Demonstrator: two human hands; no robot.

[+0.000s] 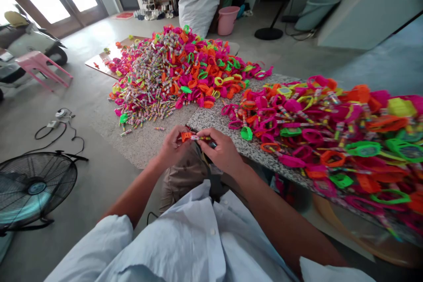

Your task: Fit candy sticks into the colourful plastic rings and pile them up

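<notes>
- Nearest the camera, a pale blue shirt (198, 246) fills the bottom edge, and two bare forearms reach forward from it, converging over the lap.
- The left hand (172, 145) has its grip closed, pinching a small orange plastic piece (186, 136) between thumb and fingertips.
- The right hand (222, 150) has its grip closed on a thin multicoloured roll (202, 138), which touches the orange piece.
- Both items sit just before the speckled stone worktop (211, 120); fingers hide how they join.
- On the right, bright plastic rings (330, 132) cover the worktop, blurring at the frame's edge.
- Farther off, a large mound (175, 70) of the same parts lies on the floor.
- A fan (33, 189) at left is cut off.
</notes>
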